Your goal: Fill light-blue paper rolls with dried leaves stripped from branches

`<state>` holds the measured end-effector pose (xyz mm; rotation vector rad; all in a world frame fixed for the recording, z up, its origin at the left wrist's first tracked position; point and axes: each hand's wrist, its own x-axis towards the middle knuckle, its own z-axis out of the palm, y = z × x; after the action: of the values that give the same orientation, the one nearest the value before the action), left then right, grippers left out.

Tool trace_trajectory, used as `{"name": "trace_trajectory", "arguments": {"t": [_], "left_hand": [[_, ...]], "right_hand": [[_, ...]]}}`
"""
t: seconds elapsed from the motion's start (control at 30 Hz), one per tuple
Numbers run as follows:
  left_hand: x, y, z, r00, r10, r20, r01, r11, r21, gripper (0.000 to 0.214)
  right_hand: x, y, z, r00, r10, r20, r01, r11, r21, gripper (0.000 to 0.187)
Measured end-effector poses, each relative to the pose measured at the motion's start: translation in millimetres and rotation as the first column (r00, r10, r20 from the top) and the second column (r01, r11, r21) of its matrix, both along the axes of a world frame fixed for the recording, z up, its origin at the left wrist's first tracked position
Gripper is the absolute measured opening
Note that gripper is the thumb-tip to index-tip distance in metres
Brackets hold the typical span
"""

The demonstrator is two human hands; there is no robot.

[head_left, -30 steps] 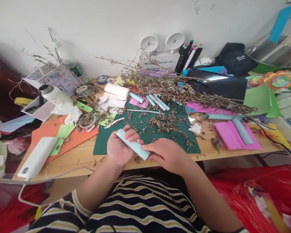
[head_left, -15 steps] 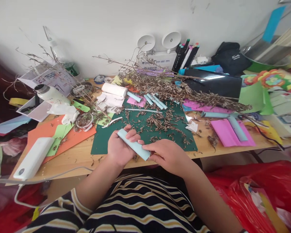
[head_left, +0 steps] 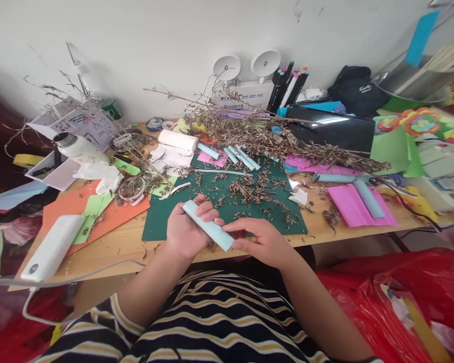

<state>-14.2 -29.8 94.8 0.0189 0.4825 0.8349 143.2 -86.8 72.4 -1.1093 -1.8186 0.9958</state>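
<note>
A light blue paper roll [head_left: 209, 225] lies slanted across my left hand [head_left: 185, 229], whose fingers wrap round its upper part. At its lower right end, my right hand [head_left: 263, 242] pinches the roll between thumb and forefinger. Below the hands is the near edge of a green cutting mat [head_left: 161, 224], strewn with crumbled dry leaves [head_left: 263, 189]. Smaller light blue paper rolls [head_left: 244, 159] lie at the back of the mat, and another blue roll [head_left: 369, 199] rests on pink paper [head_left: 342, 204] to the right.
Dried leafy branches [head_left: 287, 138] stretch across the back of the table. On the left stand a white power bank [head_left: 53, 247] with a cable, a bottle [head_left: 81, 146] and a small tub of leaf bits [head_left: 131, 188]. A red plastic bag [head_left: 401, 287] sits at lower right.
My right thumb and fingers have shifted slightly at the roll's lower end, with a little more of that end showing. My left hand keeps its hold.
</note>
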Motion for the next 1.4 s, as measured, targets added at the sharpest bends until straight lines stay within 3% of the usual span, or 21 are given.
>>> {"name": "trace_trajectory", "arguments": {"t": [0.2, 0.37, 0.47, 0.63, 0.77, 0.93, 1.0, 1.23, 1.33, 1.4], "left_hand": [[2, -1, 3.5, 0.999, 0.023, 0.032, -0.023, 1.0, -0.002, 0.01], [4, -5, 2.9, 0.999, 0.014, 0.052, -0.013, 1.0, -0.023, 0.01], [6, -7, 0.2, 0.998, 0.023, 0.059, -0.022, 0.999, -0.033, 0.009], [11, -10, -1.8, 0.999, 0.023, 0.041, -0.021, 0.999, -0.05, 0.01], [13, -11, -1.0, 0.999, 0.014, 0.04, -0.012, 0.998, -0.054, 0.01], [12, -13, 1.3, 0.996, -0.021, 0.081, 0.028, 0.997, -0.076, 0.009], [11, -12, 3.8, 0.996, -0.021, 0.085, 0.029, 0.996, -0.085, 0.009], [8, -9, 8.4, 0.994, 0.001, 0.105, 0.005, 0.998, -0.062, 0.009], [7, -9, 6.4, 0.994, -0.012, 0.111, 0.017, 0.999, -0.041, 0.009], [6, -9, 5.3, 0.996, 0.007, 0.094, -0.006, 1.0, -0.01, 0.01]], "right_hand": [[-3, -2, -5.7, 0.995, -0.093, -0.028, 0.096, 0.983, 0.157, 0.027], [-2, -3, -4.4, 0.986, -0.13, 0.106, 0.08, 0.922, 0.379, 0.032], [-3, -4, -7.3, 0.976, -0.176, 0.132, 0.104, 0.899, 0.426, 0.036], [-8, -8, -13.2, 0.972, -0.229, 0.056, 0.197, 0.921, 0.336, 0.045], [-9, -8, -12.9, 0.979, -0.197, 0.047, 0.176, 0.943, 0.283, 0.047], [-8, -7, -12.5, 0.991, -0.133, 0.015, 0.11, 0.875, 0.471, 0.038], [-7, -8, -12.0, 0.994, -0.102, -0.027, 0.102, 0.867, 0.488, 0.036], [-1, -13, -10.2, 0.981, 0.044, -0.191, 0.017, 0.953, 0.302, 0.018], [-2, -13, -9.4, 0.978, 0.019, -0.206, 0.031, 0.971, 0.237, 0.016], [-3, -14, -8.0, 0.993, -0.031, -0.111, 0.057, 0.97, 0.235, 0.017]]}}
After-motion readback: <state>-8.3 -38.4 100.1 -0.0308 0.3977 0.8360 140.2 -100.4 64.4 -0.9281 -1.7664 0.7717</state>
